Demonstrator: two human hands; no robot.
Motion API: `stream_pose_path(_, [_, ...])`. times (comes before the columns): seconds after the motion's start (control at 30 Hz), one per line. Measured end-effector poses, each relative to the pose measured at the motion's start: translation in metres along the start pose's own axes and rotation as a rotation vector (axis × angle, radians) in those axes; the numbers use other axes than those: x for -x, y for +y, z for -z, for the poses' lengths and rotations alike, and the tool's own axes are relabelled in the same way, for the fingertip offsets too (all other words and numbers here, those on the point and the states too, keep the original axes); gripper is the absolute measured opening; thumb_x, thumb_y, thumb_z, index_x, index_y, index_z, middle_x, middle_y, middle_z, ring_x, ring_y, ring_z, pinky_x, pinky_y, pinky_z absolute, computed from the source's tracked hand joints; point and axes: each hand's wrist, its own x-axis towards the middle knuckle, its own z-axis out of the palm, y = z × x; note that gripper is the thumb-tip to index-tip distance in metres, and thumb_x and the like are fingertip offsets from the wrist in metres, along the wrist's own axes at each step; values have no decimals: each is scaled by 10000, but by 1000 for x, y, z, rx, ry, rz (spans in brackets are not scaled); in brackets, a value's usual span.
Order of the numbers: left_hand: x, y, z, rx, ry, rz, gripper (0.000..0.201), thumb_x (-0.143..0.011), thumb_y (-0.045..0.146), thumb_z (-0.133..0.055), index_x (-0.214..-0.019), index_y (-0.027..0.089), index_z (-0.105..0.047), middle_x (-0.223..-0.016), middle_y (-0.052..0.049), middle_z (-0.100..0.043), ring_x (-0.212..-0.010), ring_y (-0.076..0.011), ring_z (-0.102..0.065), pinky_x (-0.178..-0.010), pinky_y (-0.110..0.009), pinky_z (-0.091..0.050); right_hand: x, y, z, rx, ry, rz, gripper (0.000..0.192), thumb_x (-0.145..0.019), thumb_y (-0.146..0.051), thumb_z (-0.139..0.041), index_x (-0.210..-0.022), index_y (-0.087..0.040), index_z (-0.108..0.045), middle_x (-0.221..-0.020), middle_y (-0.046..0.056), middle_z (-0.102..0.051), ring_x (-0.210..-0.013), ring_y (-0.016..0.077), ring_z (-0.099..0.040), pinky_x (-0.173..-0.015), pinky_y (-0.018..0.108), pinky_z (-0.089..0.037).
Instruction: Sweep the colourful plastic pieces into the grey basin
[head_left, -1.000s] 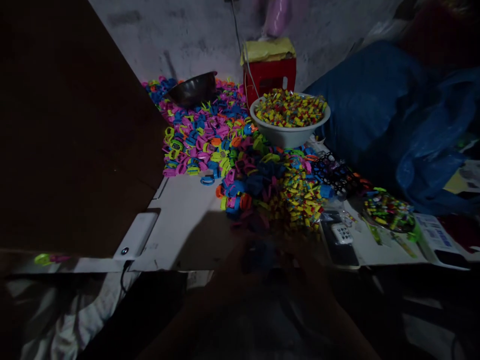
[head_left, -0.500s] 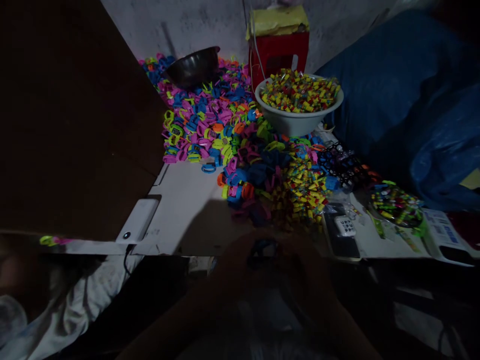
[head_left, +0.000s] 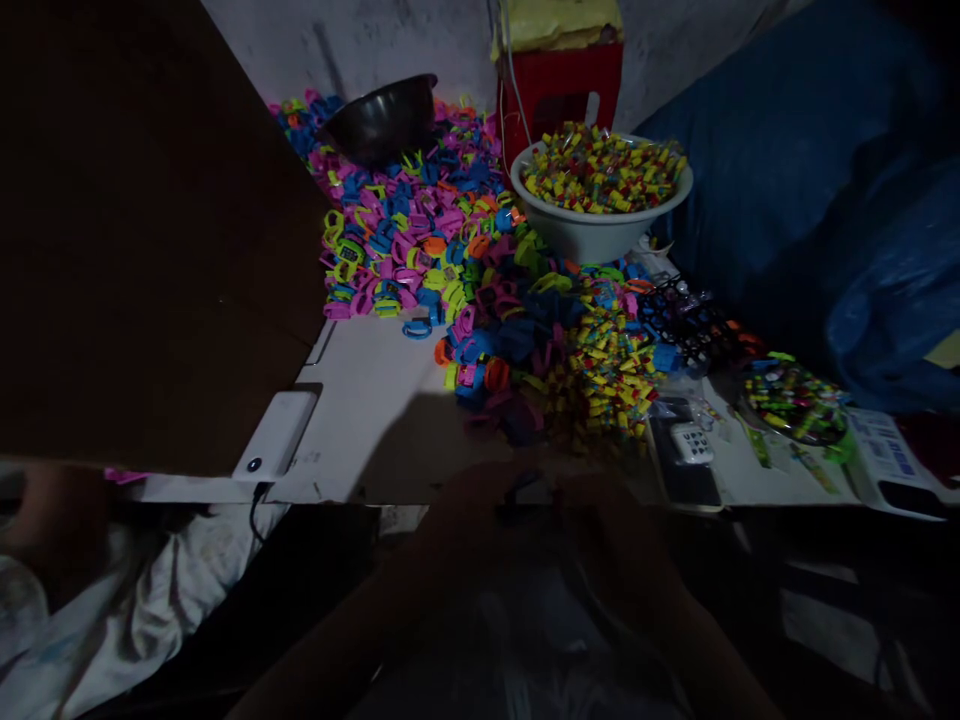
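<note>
My left hand (head_left: 474, 497) and my right hand (head_left: 598, 500) are close together at the table's front edge, in deep shadow. Between them is a small dark loop, which looks like a toy watch (head_left: 529, 494); the fingers of both hands are closed around it, though their exact grip is lost in the dark. Just beyond my hands spreads a heap of colourful toy watches (head_left: 420, 250) in pink, blue, yellow and orange. To its right lies a pile of small yellow and red pieces (head_left: 615, 365). Something pale and see-through (head_left: 540, 630) shows below my hands.
A white basin (head_left: 592, 235) full of yellow and red pieces stands before a red stool (head_left: 559, 85). A metal bowl (head_left: 382, 122) tilts on the heap. On the left are a large brown board (head_left: 157, 250), a white power bank (head_left: 277, 435) and another person's arm (head_left: 64, 515). A phone (head_left: 681, 470) lies right.
The view has tipped slightly, so the table sits a little higher in the picture. Both hands stay together around the dark loop. The other person's arm at the left has shifted.
</note>
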Motion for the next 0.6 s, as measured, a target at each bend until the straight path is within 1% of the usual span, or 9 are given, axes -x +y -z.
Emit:
stream_pose_path(0.13, [-1, -5, 0, -32, -28, -14, 656, -790, 469, -636, -1393, 274, -466, -1155, -76, -694, -1035, -260, -655, -902, -400, -503, 3, 2, -4, 17, 60, -37, 111, -934, -227, -458, -995, -238, -550, -911, 39, -643, -840, 180, -592, -684, 275, -471])
stream_pose_path(0.2, [-1, -3, 1, -10, -41, -21, 658, -783, 462, -645, -1388, 270, -472, -1163, -73, -693, -1040, -256, -654, -908, -394, -503, 2, 1, -4, 20, 61, -24, 106, -935, -222, -458, -986, -235, -550, -918, 42, -643, -849, 181, -586, -695, 277, -467])
stream_pose_path(0.3, [1, 1, 4, 62, -39, -27, 650, -774, 417, -667, -1378, 255, -487, -1178, -64, -691, -1055, -242, -652, -921, -362, -500, -2, -1, -2, 65, 11, 56, 173, -946, -179, -406, -1028, -220, -552, -938, 54, -647, -862, 184, -576, -722, 288, -455])
stream_pose_path(0.4, [3, 0, 5, 161, -67, 26, 673, -747, 399, -703, -1365, 220, -508, -1117, -63, -716, -1004, -237, -672, -892, -343, -517, -4, -6, 0, 189, -48, 111, 194, -931, -152, -394, -1043, -193, -548, -862, 57, -636, -782, 187, -566, -669, 291, -427])
stream_pose_path(0.5, [5, -8, -1, 287, -109, 106, 608, -713, 411, -740, -1273, 218, -603, -1065, -52, -733, -956, -226, -685, -871, -328, -529, -1, -8, 1, 337, -146, 159, 140, -900, -169, -432, -972, -182, -552, -768, 47, -622, -689, 188, -557, -611, 299, -382])
stream_pose_path(0.6, [7, -19, -15, 393, -168, 133, 485, -710, 372, -748, -1164, 216, -678, -1108, -54, -721, -1011, -228, -670, -916, -335, -511, 6, -7, -4, 474, -210, 174, 124, -873, -182, -437, -846, -195, -557, -687, 37, -616, -597, 175, -541, -558, 300, -322])
